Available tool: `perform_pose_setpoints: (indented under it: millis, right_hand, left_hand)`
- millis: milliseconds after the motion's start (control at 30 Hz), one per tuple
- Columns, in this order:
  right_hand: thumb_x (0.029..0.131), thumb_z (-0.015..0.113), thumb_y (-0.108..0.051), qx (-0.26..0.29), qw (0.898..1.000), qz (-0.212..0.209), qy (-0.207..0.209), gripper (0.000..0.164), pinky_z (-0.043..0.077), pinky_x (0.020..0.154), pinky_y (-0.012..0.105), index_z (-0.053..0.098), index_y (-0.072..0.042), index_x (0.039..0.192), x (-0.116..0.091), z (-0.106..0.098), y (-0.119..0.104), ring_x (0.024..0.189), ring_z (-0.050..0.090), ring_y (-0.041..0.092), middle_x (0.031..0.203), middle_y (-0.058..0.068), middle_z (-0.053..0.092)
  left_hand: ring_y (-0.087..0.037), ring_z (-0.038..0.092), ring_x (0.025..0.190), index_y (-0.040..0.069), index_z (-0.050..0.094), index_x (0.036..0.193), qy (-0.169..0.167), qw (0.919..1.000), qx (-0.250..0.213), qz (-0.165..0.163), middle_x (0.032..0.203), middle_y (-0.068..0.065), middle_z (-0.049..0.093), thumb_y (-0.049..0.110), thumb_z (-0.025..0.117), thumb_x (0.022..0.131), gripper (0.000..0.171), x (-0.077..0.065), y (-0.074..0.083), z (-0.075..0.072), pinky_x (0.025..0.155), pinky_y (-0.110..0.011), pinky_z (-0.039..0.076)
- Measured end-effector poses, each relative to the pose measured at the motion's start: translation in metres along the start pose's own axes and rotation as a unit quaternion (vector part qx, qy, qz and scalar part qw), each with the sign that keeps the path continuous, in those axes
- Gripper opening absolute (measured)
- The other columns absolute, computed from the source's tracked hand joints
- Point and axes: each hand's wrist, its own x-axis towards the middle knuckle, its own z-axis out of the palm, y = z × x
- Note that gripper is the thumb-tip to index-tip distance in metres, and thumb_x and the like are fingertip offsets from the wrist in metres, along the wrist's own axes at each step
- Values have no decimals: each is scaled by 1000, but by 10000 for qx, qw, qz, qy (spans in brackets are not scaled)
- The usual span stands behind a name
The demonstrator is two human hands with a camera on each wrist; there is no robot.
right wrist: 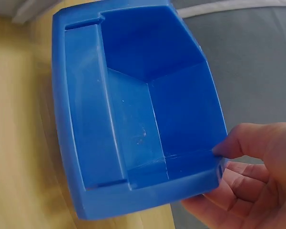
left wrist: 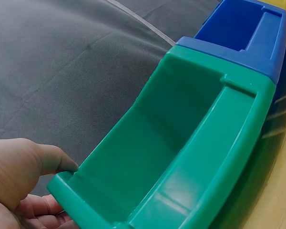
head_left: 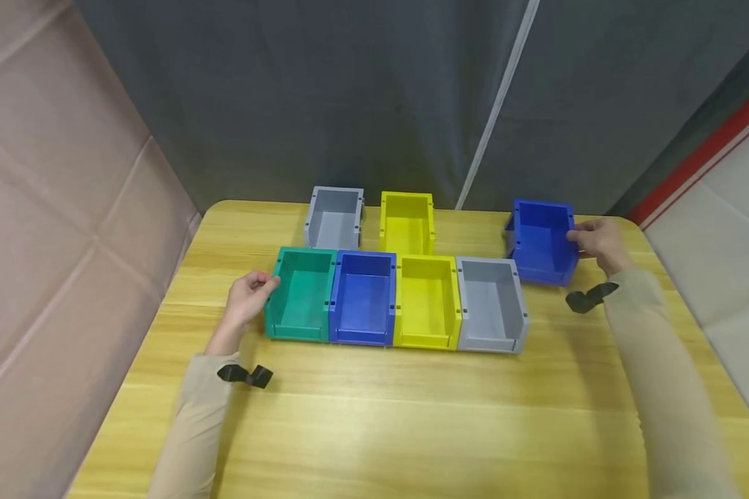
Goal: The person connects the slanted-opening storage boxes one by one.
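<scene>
At the left end of a front row, my left hand [head_left: 248, 296] pinches the side wall of a green storage bin [head_left: 302, 294], thumb over the rim and fingers outside in the left wrist view. Beside that bin stand a blue bin [head_left: 363, 298], a yellow bin [head_left: 428, 301] and a grey bin [head_left: 492, 305], side by side. Off to the right, my right hand [head_left: 601, 242] grips another blue bin [right wrist: 133, 114] by its right side wall, the thumb [right wrist: 229, 145] inside the rim and the fingers beneath. This bin is slightly tilted.
Behind the row stand a second grey bin [head_left: 335, 218] and a second yellow bin [head_left: 407, 223]. All are on a wooden table [head_left: 374, 430]. A dark grey curtain [head_left: 299, 97] hangs along its back edge, with pale panels at either side.
</scene>
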Motion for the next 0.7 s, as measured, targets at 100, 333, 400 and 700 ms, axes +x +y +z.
perform_pose_setpoints:
  millis: [100, 333, 400, 700]
  right_hand:
    - [92, 52, -13, 0, 10000, -2, 83, 48, 50, 56, 20, 40, 24, 122, -8, -10, 6, 61, 50, -7, 75, -4, 58]
    - [94, 49, -16, -168, 9998, -56, 37, 52, 49, 56, 19, 38, 25, 124, -30, -29, 20, 61, 50, -9, 74, -10, 57]
    - [95, 49, -16, -210, 9997, -98, -30, 52, 50, 56, 19, 37, 26, 123, -36, -33, 23, 62, 51, -9, 76, -8, 59]
    - [94, 52, -14, -232, 9990, -336, -156, 44, 49, 55, 18, 46, 21, 120, -68, -43, 25, 64, 53, -9, 70, -28, 54]
  left_hand:
    - [-16, 49, 85, -5, 55, 106, -16, 10000, -10, -16, 96, -8, 55, 29, 53, 96, 35, -1, 1, 0, 69, -23, 42]
    - [-15, 48, 86, -5, 55, 107, -30, 10000, -6, -40, 97, -8, 54, 30, 53, 96, 37, -1, 0, -1, 70, -23, 42]
    - [-15, 48, 85, -5, 54, 106, -28, 10000, -14, -30, 97, -8, 54, 30, 53, 96, 36, -1, 0, -1, 70, -23, 42]
    - [-16, 48, 85, -5, 54, 105, -33, 10000, -13, -18, 96, -8, 54, 29, 52, 96, 35, -1, -1, -1, 70, -22, 42]
